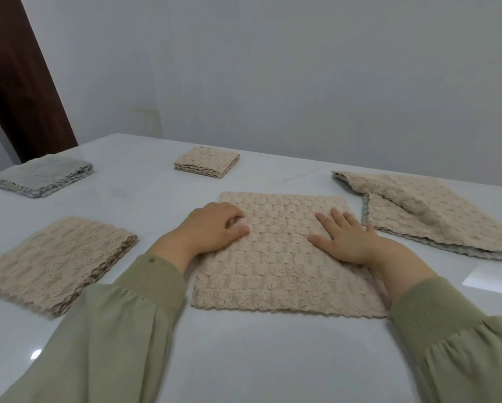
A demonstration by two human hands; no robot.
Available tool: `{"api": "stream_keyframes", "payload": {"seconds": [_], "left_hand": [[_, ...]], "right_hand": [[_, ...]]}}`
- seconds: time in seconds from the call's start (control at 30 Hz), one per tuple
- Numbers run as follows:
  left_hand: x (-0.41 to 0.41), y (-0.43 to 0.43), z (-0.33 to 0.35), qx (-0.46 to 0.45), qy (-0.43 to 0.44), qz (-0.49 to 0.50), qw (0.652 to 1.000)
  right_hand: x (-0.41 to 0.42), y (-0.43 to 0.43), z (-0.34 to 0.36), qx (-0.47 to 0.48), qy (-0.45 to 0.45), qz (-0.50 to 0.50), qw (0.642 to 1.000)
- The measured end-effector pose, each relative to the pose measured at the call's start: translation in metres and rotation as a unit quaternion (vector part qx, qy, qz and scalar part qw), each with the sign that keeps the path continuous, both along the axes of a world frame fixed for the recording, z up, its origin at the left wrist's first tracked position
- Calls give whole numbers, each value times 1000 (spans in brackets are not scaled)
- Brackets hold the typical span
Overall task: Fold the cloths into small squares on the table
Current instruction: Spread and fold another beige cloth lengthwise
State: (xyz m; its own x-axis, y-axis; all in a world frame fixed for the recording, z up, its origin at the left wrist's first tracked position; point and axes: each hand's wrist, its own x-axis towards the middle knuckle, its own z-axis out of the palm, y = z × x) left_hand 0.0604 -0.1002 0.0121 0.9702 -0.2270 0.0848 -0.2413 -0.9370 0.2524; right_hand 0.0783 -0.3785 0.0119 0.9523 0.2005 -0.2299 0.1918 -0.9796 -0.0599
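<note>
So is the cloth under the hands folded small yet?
Not yet: the beige cloth lies spread flat under the left hand and right hand, far wider than the folded square behind it. Layers: cannot tell.

Four beige, bumpy-textured fabric cloths (275, 257) and one folded grey fabric cloth (42, 177) lie on one glossy white table (244, 359).

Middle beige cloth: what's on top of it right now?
Both hands rest on the middle beige cloth: the left hand over its left edge, fingers bent, the right hand flat, fingers spread. The patches beneath them are covered, as is the table below.
</note>
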Motion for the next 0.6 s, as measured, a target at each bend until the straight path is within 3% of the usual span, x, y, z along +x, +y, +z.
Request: {"api": "stream_keyframes", "payload": {"seconds": [0.17,0.3,0.37,0.5,0.6], "left_hand": [[-4,5,4,-144,-78,55,985],[-5,1,3,-388,-82,142,907],[3,3,0,-343,-114,159,919],[27,6,-11,-96,-105,172,975],[38,3,-15,-23,-90,190,977]], "right_hand": [[0,0,19,-11,21,22,999],[5,6,45,41,-21,8,999],[15,5,48,74,-78,-23,994],[38,-2,21,161,-262,-70,949],[50,-10,-8,142,-239,-77,957]]}}
